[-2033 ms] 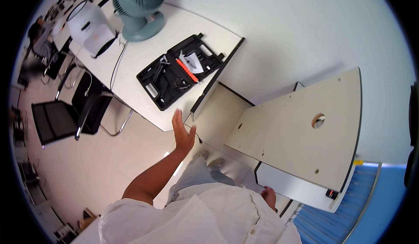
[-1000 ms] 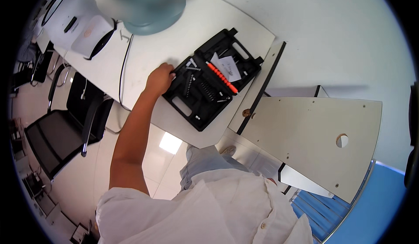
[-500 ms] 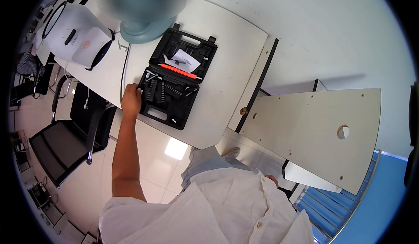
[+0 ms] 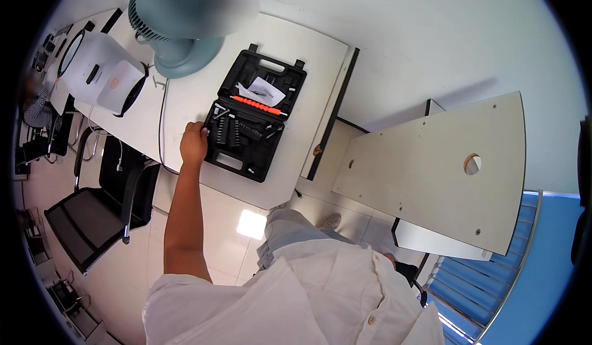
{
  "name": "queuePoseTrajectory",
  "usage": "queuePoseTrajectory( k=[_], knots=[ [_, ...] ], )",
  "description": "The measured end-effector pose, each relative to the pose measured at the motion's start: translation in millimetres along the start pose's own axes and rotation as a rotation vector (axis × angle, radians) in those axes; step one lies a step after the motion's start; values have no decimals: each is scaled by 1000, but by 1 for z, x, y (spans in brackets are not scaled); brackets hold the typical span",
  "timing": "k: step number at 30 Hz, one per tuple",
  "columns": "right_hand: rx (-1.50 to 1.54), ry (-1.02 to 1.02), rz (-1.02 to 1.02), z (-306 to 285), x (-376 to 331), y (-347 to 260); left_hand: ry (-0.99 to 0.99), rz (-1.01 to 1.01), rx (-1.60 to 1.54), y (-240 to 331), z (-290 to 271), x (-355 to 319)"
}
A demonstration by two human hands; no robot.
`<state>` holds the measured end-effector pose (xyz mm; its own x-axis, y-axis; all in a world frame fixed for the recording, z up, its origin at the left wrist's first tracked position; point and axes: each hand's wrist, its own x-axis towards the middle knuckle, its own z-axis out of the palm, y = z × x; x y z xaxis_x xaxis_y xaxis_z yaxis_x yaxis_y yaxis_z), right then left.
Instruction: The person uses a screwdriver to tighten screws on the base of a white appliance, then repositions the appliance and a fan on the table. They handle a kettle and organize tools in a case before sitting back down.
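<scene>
My left hand [image 4: 194,144] is at the left edge of an open black tool case [image 4: 238,171] on the white table. Its fingers are bent and closed on the rim of the case's lower half; the fingertips are partly hidden. Rows of dark sockets [image 4: 229,132] and small silver pieces sit in that half. In the lid half lie a folded white paper [image 4: 264,90] and an orange-red flexible shaft [image 4: 258,105]. Of my right hand [image 4: 390,257], only a sliver of skin shows beside my shirt, so its fingers are hidden.
A teal fan [image 4: 179,61] and a white rounded appliance [image 4: 102,73] stand behind and left on the table [image 4: 308,36]. A black cable [image 4: 162,126] runs beside the case. A black mesh chair [image 4: 92,221] is at the left; a pale drilled panel [image 4: 425,166] is at the right.
The tool case has shifted right across the table, away from the fan and cable, and my left hand has moved with it. The whole view has also shifted slightly.
</scene>
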<state>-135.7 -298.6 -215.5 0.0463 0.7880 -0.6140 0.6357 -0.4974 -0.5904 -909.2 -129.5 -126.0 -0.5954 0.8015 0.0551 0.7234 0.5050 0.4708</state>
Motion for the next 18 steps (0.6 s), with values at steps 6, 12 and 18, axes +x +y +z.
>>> queuePoseTrajectory(
  k=[6, 12, 18],
  knots=[
    [251, -42, 93, -42, -21, -88, 351, -28, 159, 48, 0, -37],
    [920, -174, 93, -103, -14, -99, 600, 136, 76, 119, 9, -144],
    [936, -113, 130, -179, 16, -55, -112, 313, -216, 220, 75, -326]
  ],
)
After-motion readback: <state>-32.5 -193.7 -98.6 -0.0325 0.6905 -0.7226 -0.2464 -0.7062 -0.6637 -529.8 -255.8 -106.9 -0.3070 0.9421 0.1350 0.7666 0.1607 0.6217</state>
